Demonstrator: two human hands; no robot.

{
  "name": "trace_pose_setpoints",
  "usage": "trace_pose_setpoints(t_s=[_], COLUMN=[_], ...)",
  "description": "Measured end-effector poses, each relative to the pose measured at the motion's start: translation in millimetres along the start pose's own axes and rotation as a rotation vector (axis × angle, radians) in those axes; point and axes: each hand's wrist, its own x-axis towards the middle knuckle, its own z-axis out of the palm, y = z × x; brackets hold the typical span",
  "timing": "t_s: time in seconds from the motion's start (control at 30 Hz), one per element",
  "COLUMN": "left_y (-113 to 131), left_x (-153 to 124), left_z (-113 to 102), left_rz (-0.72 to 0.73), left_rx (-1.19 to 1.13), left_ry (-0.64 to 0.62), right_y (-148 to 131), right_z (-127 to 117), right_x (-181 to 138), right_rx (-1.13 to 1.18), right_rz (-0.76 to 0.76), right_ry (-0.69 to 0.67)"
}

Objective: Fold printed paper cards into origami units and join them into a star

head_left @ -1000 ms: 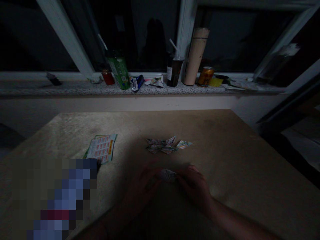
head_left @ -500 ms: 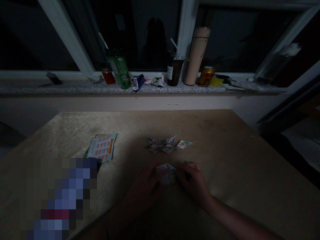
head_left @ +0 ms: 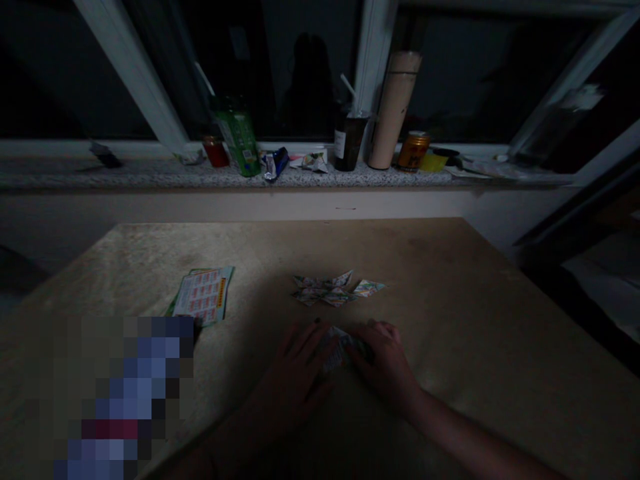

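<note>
While my left hand (head_left: 297, 370) spreads over the paper (head_left: 336, 357) on the table (head_left: 450, 287), my right hand (head_left: 385, 360) bends onto its right side, pinching or not I can't tell. One corner points away from me, long axis hidden, print unreadable. My fingers cover more of it than half a second ago.

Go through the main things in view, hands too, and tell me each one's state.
Small paper: folded, partly hidden
Left hand: spread, over the paper
Right hand: fingers bent, at the paper
Pointed paper pieces: folded, lying together
Printed sheets: stacked, flat
Blue wrapper: crumpled
Dark cup: upright, straw in
Flask: upright, cap on
Orange can: upright
Green bottle: upright
</note>
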Motion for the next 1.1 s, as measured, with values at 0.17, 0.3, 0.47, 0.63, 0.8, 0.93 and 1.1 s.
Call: trace_pose_setpoints(t_s=[0.17,0.3,0.47,0.63,0.8,0.93,1.1], left_y=[0,-1,1,2,5,5,2], left_x=[-2,-2,-1,-1,-1,-2,-3], left_z=[-2,-2,-4,-5,-5,-4,1], left_rz=[0.091,0.084,0.067,0.065,0.037,0.041,0.051], left_rx=[-0.048,-0.110,-0.144,-0.132,-0.112,-0.117,-0.118], left_ry=[-0.086,-0.111,-0.124,-0.135,-0.153,-0.148,-0.136], right_y=[0,0,1,3,4,0,-5], right_z=[0,1,2,4,5,4,2], right_x=[0,0,0,-3,-7,-10,-14], right_rx=[-0.009,-0.030,-0.062,-0.155,-0.249,-0.282,-0.240], right_rz=[-0.010,-0.021,-0.036,-0.097,-0.243,-0.388,-0.482], right_ry=[-0.018,-0.016,-0.028,0.012,0.108,0.172,0.123])
